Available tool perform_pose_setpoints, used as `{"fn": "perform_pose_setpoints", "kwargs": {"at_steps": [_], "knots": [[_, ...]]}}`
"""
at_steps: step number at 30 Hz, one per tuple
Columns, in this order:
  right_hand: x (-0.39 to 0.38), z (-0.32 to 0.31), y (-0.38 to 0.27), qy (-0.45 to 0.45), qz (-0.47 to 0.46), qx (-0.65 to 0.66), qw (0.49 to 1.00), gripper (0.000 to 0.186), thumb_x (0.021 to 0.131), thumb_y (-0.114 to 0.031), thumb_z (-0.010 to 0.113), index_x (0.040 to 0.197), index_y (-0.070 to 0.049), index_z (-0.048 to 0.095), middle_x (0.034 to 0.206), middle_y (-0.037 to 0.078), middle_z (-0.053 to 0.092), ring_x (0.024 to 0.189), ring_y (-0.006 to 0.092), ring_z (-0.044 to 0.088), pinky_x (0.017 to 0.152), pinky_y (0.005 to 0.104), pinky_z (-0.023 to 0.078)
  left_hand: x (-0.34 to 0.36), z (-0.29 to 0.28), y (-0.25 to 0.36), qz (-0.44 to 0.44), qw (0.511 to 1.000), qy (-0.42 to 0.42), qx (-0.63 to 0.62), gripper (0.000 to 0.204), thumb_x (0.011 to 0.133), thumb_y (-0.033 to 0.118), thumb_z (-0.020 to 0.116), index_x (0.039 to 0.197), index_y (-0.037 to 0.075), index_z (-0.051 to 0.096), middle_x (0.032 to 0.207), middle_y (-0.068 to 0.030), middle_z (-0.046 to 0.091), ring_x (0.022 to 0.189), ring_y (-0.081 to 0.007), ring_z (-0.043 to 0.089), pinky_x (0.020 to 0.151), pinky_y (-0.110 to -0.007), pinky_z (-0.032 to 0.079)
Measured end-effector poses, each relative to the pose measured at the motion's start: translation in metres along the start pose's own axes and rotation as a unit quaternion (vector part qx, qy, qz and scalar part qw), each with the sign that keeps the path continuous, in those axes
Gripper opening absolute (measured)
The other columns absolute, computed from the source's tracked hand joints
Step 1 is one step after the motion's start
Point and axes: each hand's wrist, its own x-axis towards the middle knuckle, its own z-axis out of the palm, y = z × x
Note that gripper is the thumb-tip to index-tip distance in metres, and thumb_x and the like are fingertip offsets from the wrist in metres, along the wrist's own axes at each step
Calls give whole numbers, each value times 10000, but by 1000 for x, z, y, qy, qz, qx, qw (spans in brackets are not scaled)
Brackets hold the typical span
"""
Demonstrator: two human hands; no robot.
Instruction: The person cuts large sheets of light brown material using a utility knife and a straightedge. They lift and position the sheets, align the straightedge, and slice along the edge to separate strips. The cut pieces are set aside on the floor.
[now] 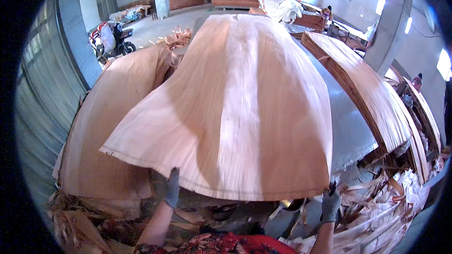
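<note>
A large, thin wood veneer sheet (240,113) stretches away from me, its near edge lifted and wavy. My left hand (173,190), in a grey glove, is closed on that near edge, left of the middle. At the near right corner my right hand (331,204), gloved too, pinches the sheet. The fingers of both hands are partly hidden by the veneer. To the left, the sheet's edge overhangs a veneer stack (108,127). A smooth grey tabletop (346,117) shows along its right side.
A tall veneer stack (358,75) stands right of the table. Torn veneer scraps (381,207) are heaped at the near right, with more scraps (80,221) at near left. A scooter (113,40) is parked at far left. A concrete pillar (391,23) rises at right; people work beyond.
</note>
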Motion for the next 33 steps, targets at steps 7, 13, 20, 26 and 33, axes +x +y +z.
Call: {"fn": "perform_pose_setpoints", "kwargs": {"at_steps": [7,13,20,26,33], "knots": [[79,-40,86,-42,3,-153,987,393,834,-256,541,1198,-110,520,964,195,610,838,366,602,672,418,481,-42,59,42,-17,970,53,-236,477,858,332,543,1206,14,466,1184,-101,512,1079,-229,488,930,-385,398],[115,-48,138,-74,27,-106,991,363,827,-242,534,1164,-107,547,934,197,615,814,367,605,661,415,486,-52,52,-20,-79,972,104,-197,476,855,345,531,1203,26,469,1156,-111,519,1042,-265,506,893,-398,424],[113,-88,163,-65,49,-125,989,367,803,-206,562,1159,-118,555,956,197,617,898,332,604,738,401,475,-139,95,-46,-86,950,158,-254,471,860,387,522,1163,28,489,1072,-103,568,982,-237,541,826,-378,459],[170,-100,173,-56,41,-153,986,383,790,-195,579,1167,-136,552,922,194,625,849,348,609,717,407,487,-134,116,-104,3,972,165,-167,429,843,394,553,1132,81,508,1035,-60,575,920,-199,549,765,-362,460],[268,-82,245,-59,75,-173,980,369,786,-270,585,1142,-176,569,924,180,622,820,364,600,687,441,481,-141,243,-65,-30,969,209,-125,437,878,373,493,1185,61,496,1147,-79,544,1043,-220,511,831,-375,464]]}}
